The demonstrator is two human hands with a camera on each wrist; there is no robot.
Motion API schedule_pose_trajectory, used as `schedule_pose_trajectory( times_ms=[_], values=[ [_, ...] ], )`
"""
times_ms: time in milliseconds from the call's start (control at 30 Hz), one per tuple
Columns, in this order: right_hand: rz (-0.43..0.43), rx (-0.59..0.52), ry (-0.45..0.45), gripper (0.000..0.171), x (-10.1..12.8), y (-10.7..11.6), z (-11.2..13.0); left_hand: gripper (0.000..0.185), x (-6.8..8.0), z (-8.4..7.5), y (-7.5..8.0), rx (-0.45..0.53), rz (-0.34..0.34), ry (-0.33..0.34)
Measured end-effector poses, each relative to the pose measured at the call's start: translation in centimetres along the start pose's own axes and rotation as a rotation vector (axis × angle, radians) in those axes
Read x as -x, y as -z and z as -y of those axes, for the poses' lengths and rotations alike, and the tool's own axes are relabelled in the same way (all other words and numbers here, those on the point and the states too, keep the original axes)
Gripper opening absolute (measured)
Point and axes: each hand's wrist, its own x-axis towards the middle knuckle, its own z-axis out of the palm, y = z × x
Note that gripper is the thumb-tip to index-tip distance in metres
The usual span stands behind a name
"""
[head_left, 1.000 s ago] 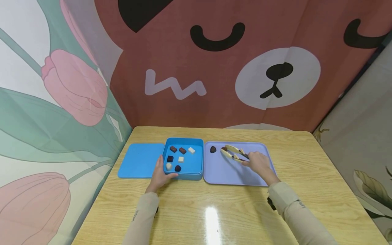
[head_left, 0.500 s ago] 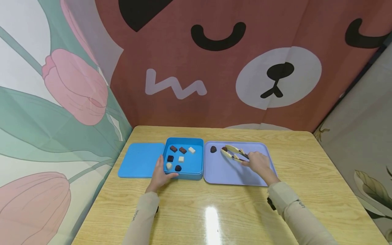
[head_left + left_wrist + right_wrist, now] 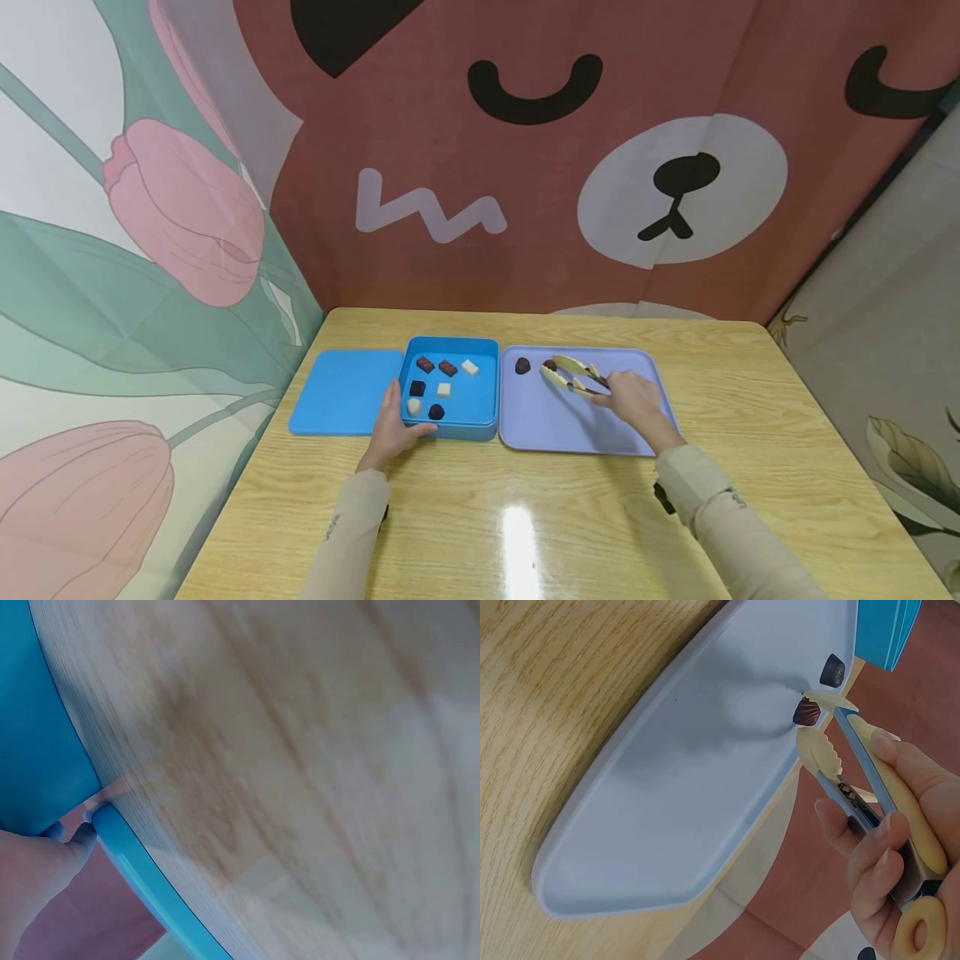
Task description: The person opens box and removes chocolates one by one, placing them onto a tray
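My left hand (image 3: pixel 390 429) rests against the near left corner of a blue box (image 3: pixel 480 417), fingers straight along its left wall and thumb stretched along its front. Several dark, brown and white chocolates lie inside, among them a white square (image 3: pixel 444 390). My right hand (image 3: pixel 632 398) holds cream-tipped tongs (image 3: pixel 877 776) above a lilac tray (image 3: pixel 570 429). Their spread tips stand on either side of a ridged brown chocolate (image 3: pixel 807 712); I cannot tell whether both touch it. A second dark chocolate (image 3: pixel 522 365) sits on the tray to its left.
A flat blue lid (image 3: pixel 345 392) lies left of the box, partly beneath or beside my left hand. Box and tray stand close side by side on the wooden table (image 3: pixel 570 517). A printed curtain (image 3: pixel 525 275) hangs behind the table.
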Motion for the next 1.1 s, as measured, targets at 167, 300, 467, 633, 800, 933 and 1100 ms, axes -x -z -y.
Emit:
schedule_pose_trajectory(
  times_ms=[167,300,467,633,800,933,1100],
  values=[
    [-0.006,-0.003,-0.001,0.043,0.0,-0.07,-0.01,0.113,0.05,-0.02,-0.01,0.004,-0.004,-0.001],
    [-0.006,-0.013,-0.005,0.045,0.03,-0.09,-0.02,0.113,0.02,-0.02,-0.02,0.009,-0.004,-0.002],
    [-0.021,-0.027,0.002,0.045,-0.01,-0.07,-0.09,0.113,0.03,0.0,-0.03,0.012,-0.006,-0.004],
    [-0.026,-0.035,0.01,0.044,0.03,0.03,-0.11,0.113,0.02,0.02,-0.04,0.014,-0.004,0.001],
    [-0.03,-0.039,0.01,0.043,0.01,0.26,-0.07,0.114,-0.02,0.05,-0.06,0.015,-0.002,0.001],
    [-0.037,-0.054,0.006,0.043,0.02,0.52,0.03,0.113,-0.07,0.08,-0.07,0.016,-0.004,0.003],
    [-0.023,-0.07,-0.004,0.043,0.06,0.86,0.29,0.113,-0.08,0.17,-0.17,0.019,-0.014,-0.001]
  ],
)
